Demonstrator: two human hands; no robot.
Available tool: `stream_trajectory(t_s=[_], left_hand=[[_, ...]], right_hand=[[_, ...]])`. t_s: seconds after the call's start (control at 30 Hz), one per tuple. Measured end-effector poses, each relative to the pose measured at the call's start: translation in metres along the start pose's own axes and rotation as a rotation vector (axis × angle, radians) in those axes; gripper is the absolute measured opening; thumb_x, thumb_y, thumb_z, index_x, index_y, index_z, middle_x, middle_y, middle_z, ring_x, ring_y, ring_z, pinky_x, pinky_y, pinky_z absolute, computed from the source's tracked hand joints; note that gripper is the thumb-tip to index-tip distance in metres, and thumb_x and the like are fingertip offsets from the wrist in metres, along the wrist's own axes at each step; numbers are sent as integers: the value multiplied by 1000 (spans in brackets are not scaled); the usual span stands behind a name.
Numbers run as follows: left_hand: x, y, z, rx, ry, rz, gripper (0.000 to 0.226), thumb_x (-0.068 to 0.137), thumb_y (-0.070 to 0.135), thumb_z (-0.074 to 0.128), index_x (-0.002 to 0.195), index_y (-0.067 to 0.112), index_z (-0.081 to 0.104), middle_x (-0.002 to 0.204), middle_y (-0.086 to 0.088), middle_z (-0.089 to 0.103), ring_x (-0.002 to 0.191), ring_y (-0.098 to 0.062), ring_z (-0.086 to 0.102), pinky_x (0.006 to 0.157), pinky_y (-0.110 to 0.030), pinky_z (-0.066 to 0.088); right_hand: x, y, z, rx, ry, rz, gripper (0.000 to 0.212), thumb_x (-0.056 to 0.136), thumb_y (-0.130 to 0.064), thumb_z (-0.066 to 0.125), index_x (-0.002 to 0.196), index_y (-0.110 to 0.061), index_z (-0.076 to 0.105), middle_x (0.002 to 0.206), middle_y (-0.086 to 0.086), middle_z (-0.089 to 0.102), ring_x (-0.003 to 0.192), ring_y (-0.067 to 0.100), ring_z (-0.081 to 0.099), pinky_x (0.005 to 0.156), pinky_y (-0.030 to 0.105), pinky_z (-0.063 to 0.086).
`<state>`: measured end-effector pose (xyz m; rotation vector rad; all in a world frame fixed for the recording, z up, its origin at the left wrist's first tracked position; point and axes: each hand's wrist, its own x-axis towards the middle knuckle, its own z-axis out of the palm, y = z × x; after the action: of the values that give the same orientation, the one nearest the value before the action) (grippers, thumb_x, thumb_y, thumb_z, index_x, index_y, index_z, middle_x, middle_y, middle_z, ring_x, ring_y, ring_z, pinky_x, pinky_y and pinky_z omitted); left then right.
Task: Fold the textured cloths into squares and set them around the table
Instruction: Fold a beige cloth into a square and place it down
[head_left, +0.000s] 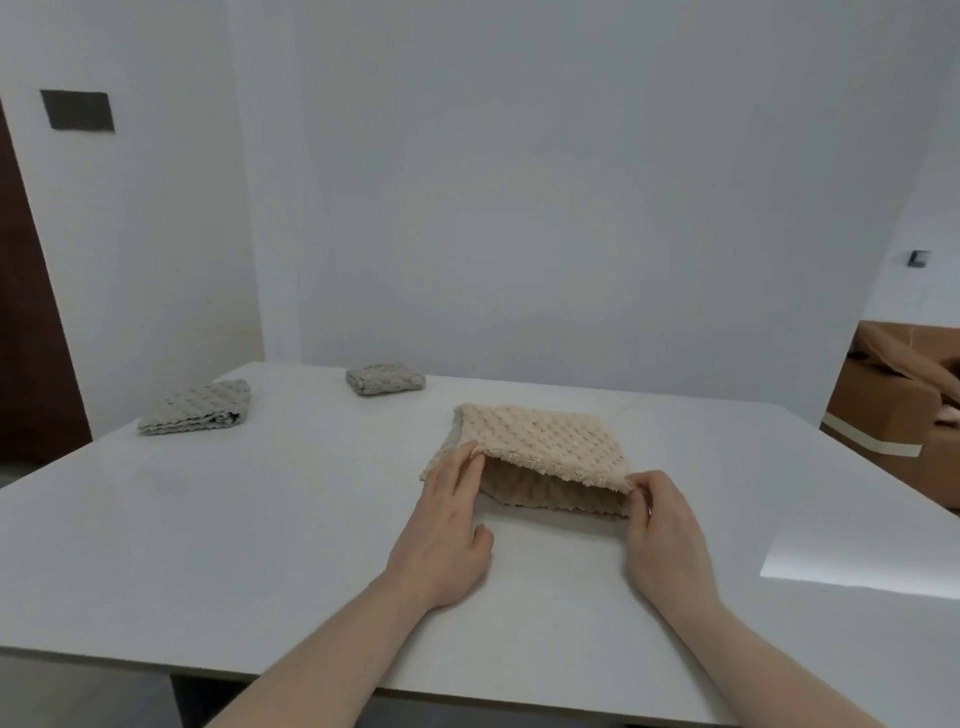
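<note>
From my head camera: a white table (260, 545) against pale walls (cardboard box (893, 395) off to its right). The beige cloth (535, 441) lies mid-table, long axis left-right, open edge facing me. My left hand (447, 525) and right hand (665, 530) pinch its near corners. Two grey folded cloths (197, 408) (385, 378) sit far left of it.

I see bare table (260, 545) near left; two folded grey cloths (195, 408) (385, 378) block the far-left side.
</note>
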<state>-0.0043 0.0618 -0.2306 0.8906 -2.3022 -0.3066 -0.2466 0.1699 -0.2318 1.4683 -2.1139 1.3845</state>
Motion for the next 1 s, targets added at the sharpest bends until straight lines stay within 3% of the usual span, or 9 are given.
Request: stream_trajectory(t_s=[0.1,0.2,0.27,0.37,0.47,0.6,0.67,0.77,1.0], left_hand=[[0,-2,1,18,-8,-1,82,91,22,50,161,18,7,165,15,-10,153,-6,-4,125,-25,11],[-2,-3,0,-1,15,-34,66,89,23,52,152,23,34,158,16,21,143,-6,25,117,-21,27],[-3,-4,0,-16,51,-46,38,88,23,55,124,31,58,130,19,50,118,-4,48,102,-23,43],[-4,-2,-2,-40,123,-71,13,87,23,58,91,33,53,94,19,57,88,-3,53,78,-26,49],[-4,-1,-2,-78,162,-98,15,90,22,58,91,31,47,86,17,58,82,-5,55,72,-25,47],[-3,-5,1,-89,147,-93,19,93,20,55,107,33,57,97,17,61,89,-5,56,80,-25,47],[-4,-7,1,-60,129,-74,16,94,18,55,98,32,61,95,19,58,88,-4,53,81,-25,46],[-7,-5,0,-36,114,-69,21,95,17,53,85,36,53,89,20,55,86,-5,51,77,-24,43],[-36,0,-7,-30,95,-110,17,97,20,52,97,34,61,90,24,49,90,-4,50,77,-16,35]], right_hand=[[-4,-4,-2,25,-7,41,15,96,-9,49,96,-25,50,85,-8,61,81,19,56,71,37,44],[-4,-6,-5,5,-34,72,20,86,-8,57,89,-27,49,85,-10,62,82,17,57,72,38,47],[-5,-6,-5,-7,-55,74,22,85,-11,59,86,-30,48,84,-13,61,83,14,57,70,36,47],[-6,-8,-6,-23,-47,46,18,89,-16,58,82,-29,49,75,-14,59,76,10,57,64,31,43],[-7,-9,-8,-3,-45,39,19,96,-20,53,78,-27,49,65,-11,56,66,8,55,57,28,41],[-10,-9,-9,-19,-67,50,25,102,-23,46,77,-24,44,65,-8,55,65,11,54,58,31,41],[-12,-10,-10,-45,-100,52,28,103,-23,45,75,-28,41,67,-9,55,65,10,53,57,28,38],[-17,-15,-14,-73,-135,37,32,103,-21,45,74,-34,36,70,-13,54,66,5,51,56,24,32],[-42,-19,-24,-118,-180,48,23,98,-19,52,75,-25,49,67,-11,56,67,7,54,61,25,43]])
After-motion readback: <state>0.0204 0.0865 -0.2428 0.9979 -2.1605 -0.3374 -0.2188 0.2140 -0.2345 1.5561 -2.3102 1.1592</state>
